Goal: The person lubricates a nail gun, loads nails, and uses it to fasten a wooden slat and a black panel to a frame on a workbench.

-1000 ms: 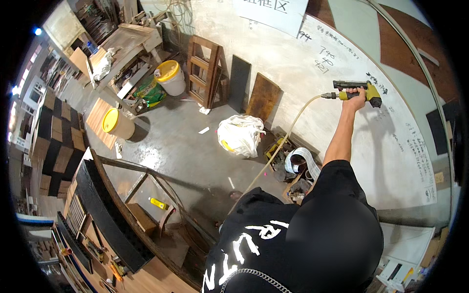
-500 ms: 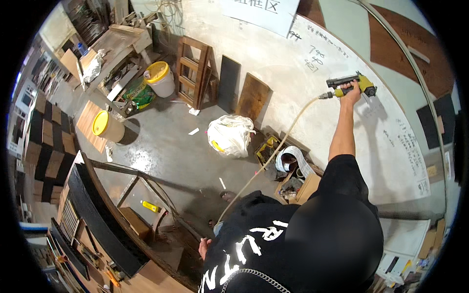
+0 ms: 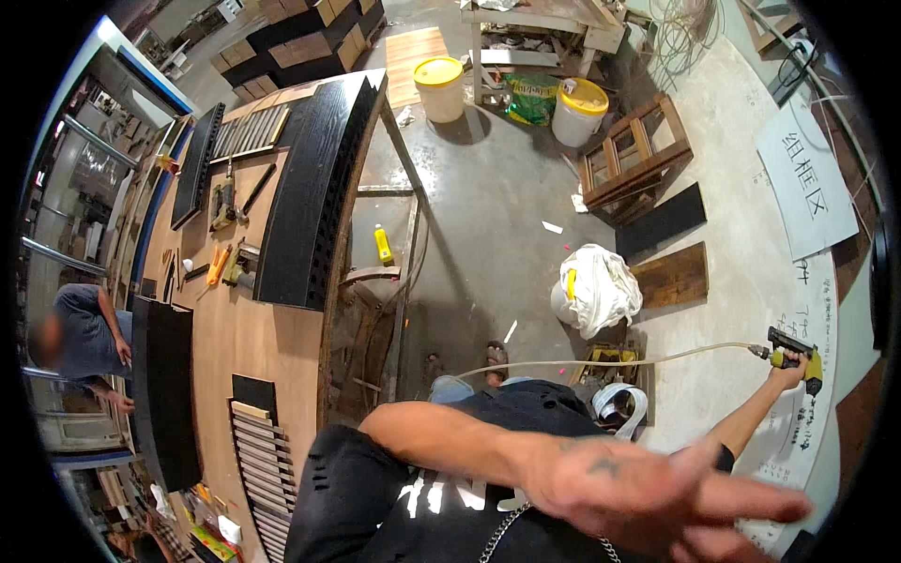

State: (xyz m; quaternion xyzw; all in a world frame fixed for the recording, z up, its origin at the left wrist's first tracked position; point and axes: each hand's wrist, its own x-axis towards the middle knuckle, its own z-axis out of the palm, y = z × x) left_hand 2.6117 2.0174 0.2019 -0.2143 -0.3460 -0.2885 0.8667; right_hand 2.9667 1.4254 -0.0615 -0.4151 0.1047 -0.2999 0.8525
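Observation:
My right hand [image 3: 794, 368], arm stretched far to the right, is closed around the handle of a green and black pneumatic nail gun [image 3: 815, 372]. A pale air hose [image 3: 657, 359] runs from the tool back toward my body. The nail gun is in front of the whitish wall board [image 3: 723, 375]; whether it touches cannot be told. My left hand [image 3: 648, 493] is large and blurred, close in front of my chest, fingers stretched and apart, with nothing visible in it. Part of that hand runs off the lower edge.
On the left, the wooden workbench [image 3: 277, 347] holds a long black panel [image 3: 314, 202], slatted pieces [image 3: 263, 469] and another nail gun [image 3: 223, 202]. A co-worker [image 3: 94, 324] stands beyond it. A cloth-covered bucket [image 3: 601, 291], yellow-lidded buckets [image 3: 439, 89] and wooden frames [image 3: 638, 145] occupy the floor.
The view has turned, bringing the workbench and co-worker into sight. My left hand has gone from beside the bench to across my chest. The right hand still holds the nail gun.

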